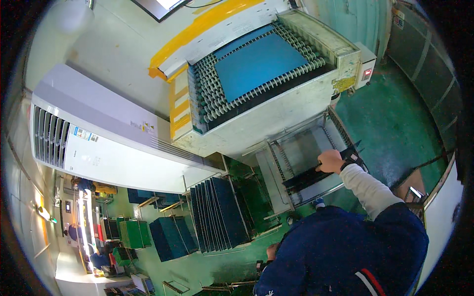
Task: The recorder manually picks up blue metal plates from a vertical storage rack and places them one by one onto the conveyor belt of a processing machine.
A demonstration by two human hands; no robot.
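My right hand (330,161) reaches out from a pale grey cuff, its fingers curled round a long black bar (302,179) that crosses the metal-framed rack (340,186). There is a dark band at that wrist. Beside my navy jacket (340,251) a small part of my left hand (271,251) shows low in the head view; its fingers are hidden. Beyond the rack, a flat blue panel (259,66) lies on the spiral rollers (210,106) of a conveyor machine (266,111).
A tall white air conditioner (113,143) stands at the left. Next to it a rack holds several dark panels (217,214) upright. More dark stacks (173,237) and green crates (133,233) stand farther left. A control box (365,66) is fixed at the machine's right end.
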